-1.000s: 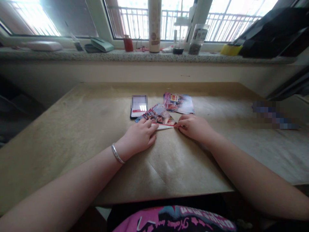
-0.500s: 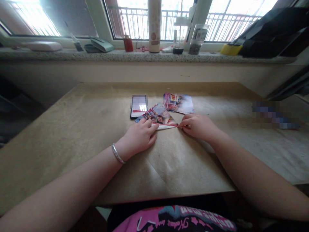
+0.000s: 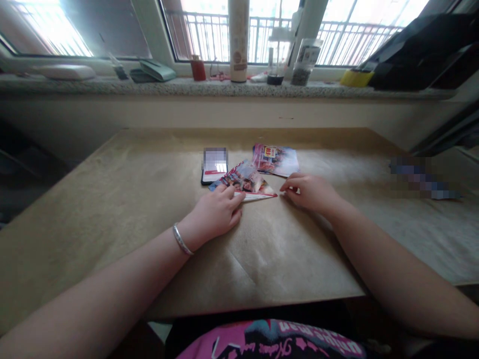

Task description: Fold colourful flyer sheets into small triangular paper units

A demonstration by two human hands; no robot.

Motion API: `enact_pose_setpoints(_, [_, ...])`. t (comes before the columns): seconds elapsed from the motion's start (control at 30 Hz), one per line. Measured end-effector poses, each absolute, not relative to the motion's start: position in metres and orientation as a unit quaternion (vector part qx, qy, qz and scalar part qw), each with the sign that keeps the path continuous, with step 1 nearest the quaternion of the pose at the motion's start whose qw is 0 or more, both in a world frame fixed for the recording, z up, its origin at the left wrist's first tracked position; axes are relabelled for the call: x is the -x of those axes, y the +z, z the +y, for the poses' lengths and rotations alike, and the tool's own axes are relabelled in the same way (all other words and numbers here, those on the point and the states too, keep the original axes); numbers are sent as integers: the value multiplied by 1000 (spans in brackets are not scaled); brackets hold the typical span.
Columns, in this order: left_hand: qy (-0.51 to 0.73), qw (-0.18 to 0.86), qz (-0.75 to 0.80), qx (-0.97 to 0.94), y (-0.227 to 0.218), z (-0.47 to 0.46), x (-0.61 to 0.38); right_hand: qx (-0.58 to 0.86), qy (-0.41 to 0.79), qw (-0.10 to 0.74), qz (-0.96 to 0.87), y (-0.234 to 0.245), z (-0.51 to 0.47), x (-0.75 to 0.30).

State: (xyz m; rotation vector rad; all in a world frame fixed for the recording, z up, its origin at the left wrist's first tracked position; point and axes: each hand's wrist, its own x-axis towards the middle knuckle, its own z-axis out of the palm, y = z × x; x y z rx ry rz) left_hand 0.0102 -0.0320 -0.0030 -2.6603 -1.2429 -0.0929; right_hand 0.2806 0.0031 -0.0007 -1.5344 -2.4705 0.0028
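A folded sheet of glossy printed paper (image 3: 249, 182) lies on the table, with pictures of people on it and a white strip along its near edge. It narrows to a point at the right. My left hand (image 3: 219, 212) rests on its lower left part, fingers laid out and pressing it down. Just right of the paper's tip is my right hand (image 3: 307, 192), apart from it, thumb and fingers curved with a gap and nothing between them. Behind the folded sheet lie more printed sheets (image 3: 282, 160) with a yellow and red label.
A phone (image 3: 214, 172) lies at the left behind the folded paper. On the right of the table (image 3: 112, 199) is a blurred, bluish flat item (image 3: 426, 179). The stone windowsill (image 3: 209, 89) bears a red bottle (image 3: 198, 68), a tall cylinder and a yellow object.
My right hand has let go of the paper's pointed tip and moved slightly right, its fingers parting. My left hand stays on the paper.
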Motion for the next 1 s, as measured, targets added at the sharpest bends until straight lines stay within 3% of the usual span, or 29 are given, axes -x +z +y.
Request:
enact_pose_setpoints(0.13, [-38,105,-421,900,-4,-33,-11,463,15,169,-870,-6,0,-271])
enact_pose_setpoints(0.27, [-34,106,-421,900,-5,-33,-11,394,28,160,-904,-10,-2,-259])
enact_pose_setpoints(1.0, [-45,105,-417,902,-9,-32,-10,398,-38,151,-904,-18,2,-255])
